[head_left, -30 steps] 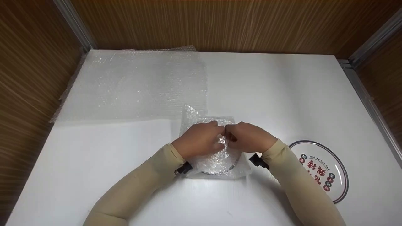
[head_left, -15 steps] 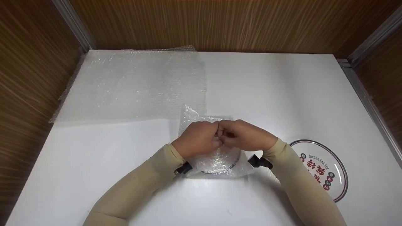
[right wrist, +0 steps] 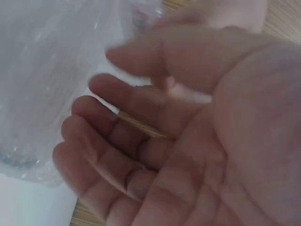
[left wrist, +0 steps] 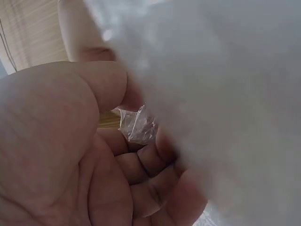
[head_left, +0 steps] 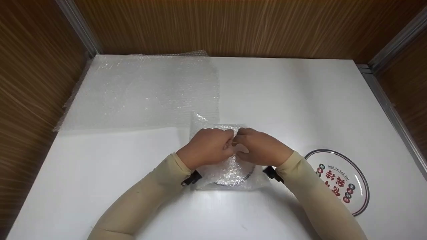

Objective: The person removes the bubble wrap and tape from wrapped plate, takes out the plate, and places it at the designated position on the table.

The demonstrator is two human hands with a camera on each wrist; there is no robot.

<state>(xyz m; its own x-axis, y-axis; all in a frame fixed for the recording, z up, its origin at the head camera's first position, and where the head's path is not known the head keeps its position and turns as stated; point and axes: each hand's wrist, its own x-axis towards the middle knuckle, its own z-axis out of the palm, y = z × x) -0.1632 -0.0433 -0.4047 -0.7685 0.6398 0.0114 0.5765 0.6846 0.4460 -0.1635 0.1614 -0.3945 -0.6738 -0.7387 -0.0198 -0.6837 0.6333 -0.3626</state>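
Observation:
Near the middle of the table lies a bubble wrap parcel (head_left: 230, 176), folded around a round thing whose dark rim shows through like a plate's. My left hand (head_left: 208, 148) is over its upper part, fingers curled, pinching a crumpled bit of bubble wrap (left wrist: 138, 125) between thumb and fingers. Close beside it, my right hand (head_left: 263, 146) has thumb and fingers spread apart around a gap. In the right wrist view its fingers (right wrist: 108, 160) are loosely bent beside the wrap, with nothing between them and the thumb.
Flat bubble wrap sheets (head_left: 143, 93) cover the table's back left, overhanging its edges. A round plate (head_left: 358, 173) with a dark rim and red characters lies at right, partly hidden by the right sleeve. Wood-grain panels (head_left: 220, 26) stand behind and at both sides of the white table (head_left: 300, 100).
My right hand's thumb and fingers were closed together against the left hand half a second ago; they are now parted. The left hand has shifted slightly left. The parcel stays in place.

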